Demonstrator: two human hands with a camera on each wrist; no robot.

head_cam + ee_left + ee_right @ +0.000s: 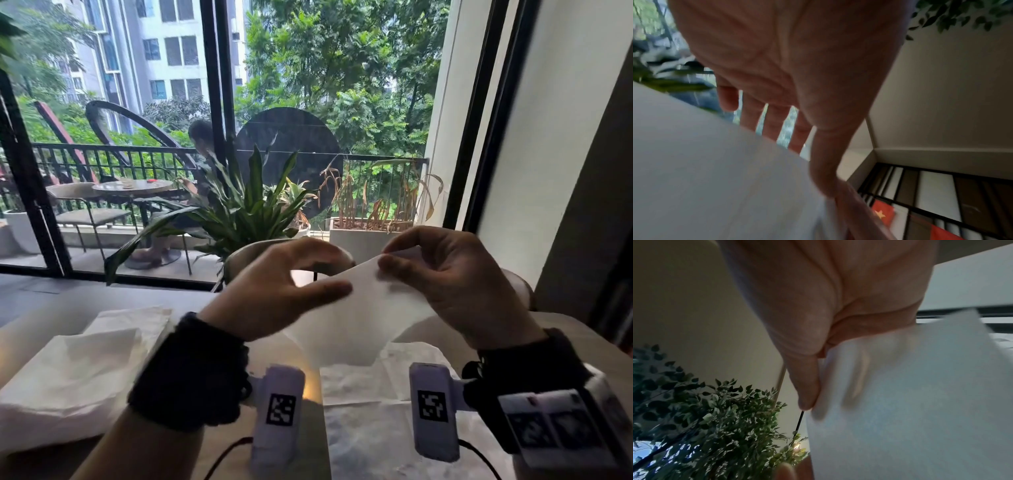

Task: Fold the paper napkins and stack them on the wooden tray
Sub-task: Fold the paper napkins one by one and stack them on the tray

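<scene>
Both hands hold one white paper napkin [359,318] up in the air above the table. My left hand [339,270] grips its left upper edge, thumb on the near face and fingers over the top. My right hand [388,255] pinches the raised upper right corner between thumb and fingers. The sheet sags between the hands and hangs toward the table. In the left wrist view the napkin [715,162] covers the fingertips of the left hand [813,170]. In the right wrist view the right hand [828,395] has its thumb pressed on the napkin [900,402]. I cannot make out a wooden tray.
A loose pile of white napkins [68,370] lies on the table at the left. More flat napkins [370,380] lie under the hands at the right. A rounded chair back [246,253] and a potted plant [246,205] stand beyond the table's far edge, before the window.
</scene>
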